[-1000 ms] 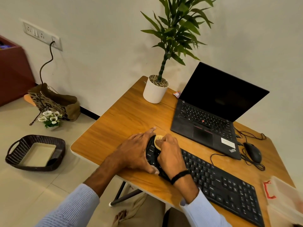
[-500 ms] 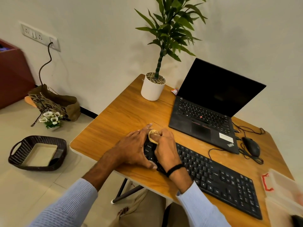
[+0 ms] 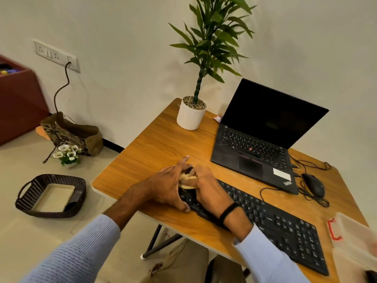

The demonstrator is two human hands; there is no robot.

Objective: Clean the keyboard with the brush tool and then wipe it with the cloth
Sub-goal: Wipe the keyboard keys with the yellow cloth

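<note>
A black keyboard (image 3: 275, 221) lies slantwise along the near edge of the wooden table (image 3: 155, 152). Both my hands are at its left end. My left hand (image 3: 165, 184) rests flat over the keyboard's left corner, fingers stretched out and thumb at the front edge. My right hand (image 3: 210, 190) grips a pale yellow wad, apparently the cloth (image 3: 186, 177), and presses it onto the leftmost keys. Most of the cloth is hidden between my hands. No brush is in view.
An open black laptop (image 3: 255, 148) stands behind the keyboard, with a white plant pot (image 3: 190, 117) to its left. A wired mouse (image 3: 314, 184) and cables lie at the right. A clear plastic box (image 3: 355, 237) sits at the right edge. A dark basket (image 3: 51, 195) is on the floor.
My right hand has shifted the cloth a little over the keyboard's left end. My left hand has stayed on the corner. The camera has tilted slightly.
</note>
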